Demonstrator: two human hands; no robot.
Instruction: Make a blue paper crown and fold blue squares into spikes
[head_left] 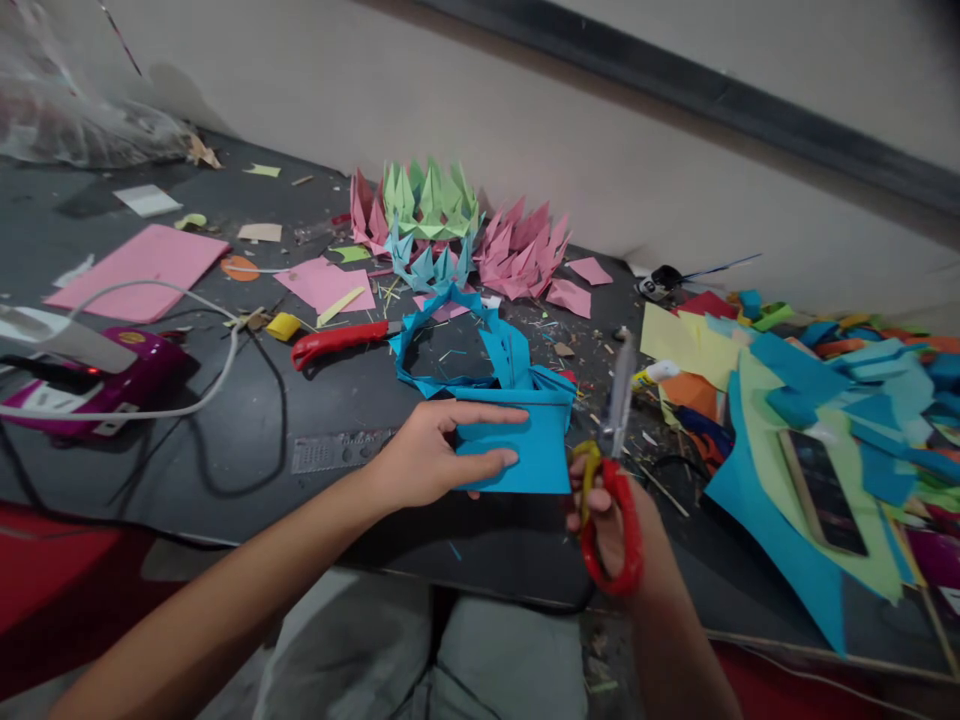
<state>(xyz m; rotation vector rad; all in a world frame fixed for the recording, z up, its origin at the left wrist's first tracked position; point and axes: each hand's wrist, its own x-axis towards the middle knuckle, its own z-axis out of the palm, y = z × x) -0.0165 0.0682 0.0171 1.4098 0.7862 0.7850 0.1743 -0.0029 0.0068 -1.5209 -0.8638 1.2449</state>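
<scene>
Blue paper (pixel 541 450) is pinched by the left hand (pixel 427 455), scissors (pixel 610 470) are gripped by the right hand (pixel 610 525) — trimming seems intended; careful alignment is called for.

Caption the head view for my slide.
Left hand holds blue paper, right hand holds scissors; spiky folded-paper pieces stand behind.
</scene>
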